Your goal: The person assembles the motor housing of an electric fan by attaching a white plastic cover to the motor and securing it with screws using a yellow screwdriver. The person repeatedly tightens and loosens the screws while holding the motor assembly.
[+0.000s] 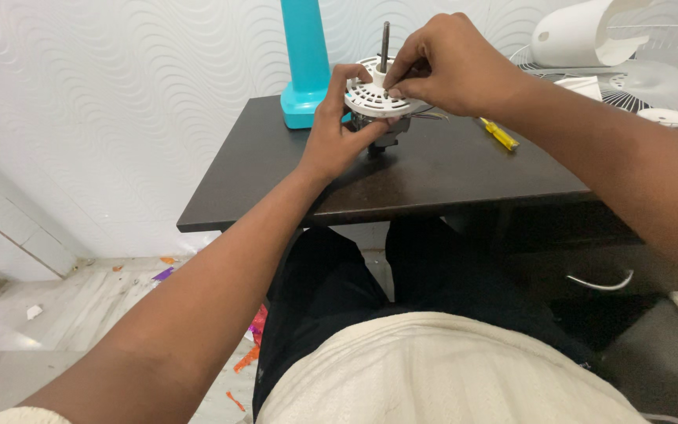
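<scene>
We could not make out what the right hand (453,67) pinched at the top of the round white slotted fan motor housing (374,96): its fingertips were pressed together on something too small to tell, beside the one metal shaft (384,47) standing upright from the housing. The left hand (339,129) hid the housing's near side, its grip clamped on the rim and underside. The motor's dark lower part and thin wires were only partly visible. The housing sat near the back of the single dark rectangular wooden worktop (449,177). We counted one turquoise plastic stand base (305,67), cut off at the top, and one yellow-handled screwdriver (500,135). White fan guard parts (629,55) lay at the right, cut off. A white wavy-patterned wall (119,102) stood behind; scraps littered the pale floor (80,314).
</scene>
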